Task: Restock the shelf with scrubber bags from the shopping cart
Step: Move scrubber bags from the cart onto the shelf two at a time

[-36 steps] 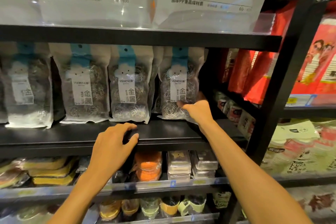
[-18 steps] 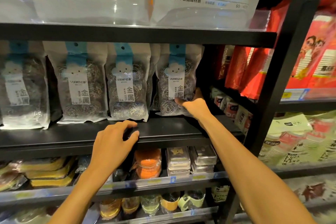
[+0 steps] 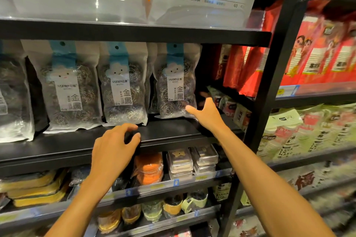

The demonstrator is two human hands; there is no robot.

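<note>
Fingers (image 3: 209,103) of the right hand (image 3: 207,116) are spread wide. The thumb reaches toward the lower right corner of the end scrubber bag (image 3: 174,82), and the other fingertips are lost in the dark gap beside it; whether the thumb touches the plastic I cannot tell. That bag stands upright, last in a row of scrubber bags (image 3: 123,84) on the black shelf (image 3: 77,146). The left hand (image 3: 113,146) grips the shelf's front edge, fingers curled over the lip.
</note>
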